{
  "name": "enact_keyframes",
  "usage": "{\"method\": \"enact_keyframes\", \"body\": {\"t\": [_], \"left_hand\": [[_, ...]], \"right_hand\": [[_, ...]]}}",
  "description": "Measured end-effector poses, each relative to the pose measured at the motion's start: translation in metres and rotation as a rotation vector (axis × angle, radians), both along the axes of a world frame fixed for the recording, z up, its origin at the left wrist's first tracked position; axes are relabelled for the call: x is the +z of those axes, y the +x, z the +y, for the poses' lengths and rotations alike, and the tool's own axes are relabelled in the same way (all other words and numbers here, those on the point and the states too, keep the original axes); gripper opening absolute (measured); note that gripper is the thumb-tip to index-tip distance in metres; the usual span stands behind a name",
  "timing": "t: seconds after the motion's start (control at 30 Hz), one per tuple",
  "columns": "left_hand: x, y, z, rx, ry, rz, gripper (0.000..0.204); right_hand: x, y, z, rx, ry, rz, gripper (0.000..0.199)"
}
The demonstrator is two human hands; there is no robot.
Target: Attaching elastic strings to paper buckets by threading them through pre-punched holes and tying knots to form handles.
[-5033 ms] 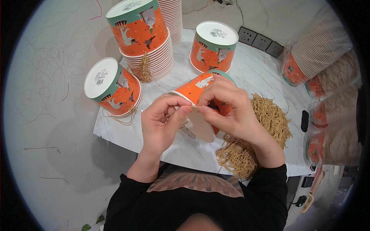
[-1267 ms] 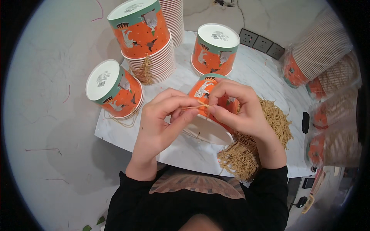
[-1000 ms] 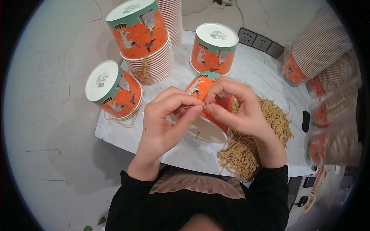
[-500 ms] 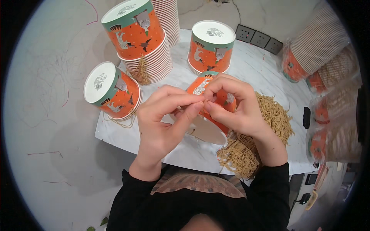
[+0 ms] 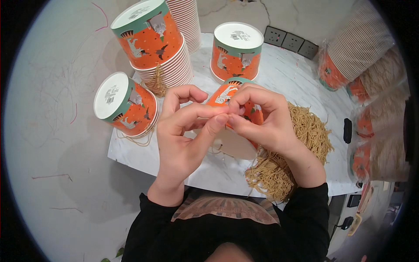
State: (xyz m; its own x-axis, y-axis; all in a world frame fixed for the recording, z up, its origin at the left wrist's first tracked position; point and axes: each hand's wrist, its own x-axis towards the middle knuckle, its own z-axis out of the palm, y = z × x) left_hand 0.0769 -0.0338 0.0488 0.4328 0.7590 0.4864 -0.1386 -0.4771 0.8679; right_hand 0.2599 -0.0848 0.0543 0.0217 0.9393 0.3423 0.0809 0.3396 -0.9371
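Observation:
My left hand and my right hand meet fingertip to fingertip, each closed in a pinch of thumb and forefinger. What lies between the tips is too small to make out. Behind and below them an orange paper bucket with a green band lies on its side, its white mouth facing me and partly covered by my hands. A bit of tan cord shows at that mouth. Beside my right wrist lies a heap of tan cords, reaching under the forearm.
Upside-down buckets stand on the marbled table: one at left with cord at its rim, a stack behind it, another at the back. Bagged bucket stacks are at right, and wall sockets at the back.
My left hand's other fingers have lifted and spread a little from the pinch. Both hands' fingertips stay together. The whole view has shifted slightly.

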Motion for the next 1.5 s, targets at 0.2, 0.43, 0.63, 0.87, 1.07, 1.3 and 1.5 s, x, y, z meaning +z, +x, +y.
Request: {"method": "enact_keyframes", "body": {"t": [0.2,0.43,0.63,0.87,1.07,1.3,1.5], "left_hand": [[-0.003,0.002,0.003,-0.011,0.027,-0.014,0.012],[-0.003,0.003,0.005,0.087,0.149,0.02,0.017],[-0.007,0.003,0.004,0.171,0.237,0.107,0.016],[-0.012,0.014,0.01,0.211,0.395,0.122,0.007],[-0.016,0.021,0.016,0.228,0.457,0.151,0.007],[-0.012,0.02,0.019,0.246,0.237,-0.134,0.006],[-0.024,0.01,0.026,0.222,0.25,-0.16,0.007]], "right_hand": [[0.001,0.002,0.001,-0.239,0.376,-0.605,0.018],[-0.003,0.002,0.005,-0.208,0.314,-0.402,0.015],[-0.003,-0.003,0.003,-0.102,0.067,-0.027,0.013],[0.001,0.014,0.009,-0.183,0.305,-0.512,0.015],[0.007,0.018,0.01,-0.055,0.052,-0.298,0.012],[-0.006,0.018,0.017,0.067,-0.037,-0.227,0.008],[-0.008,0.018,0.02,0.112,0.079,-0.275,0.007]]}}
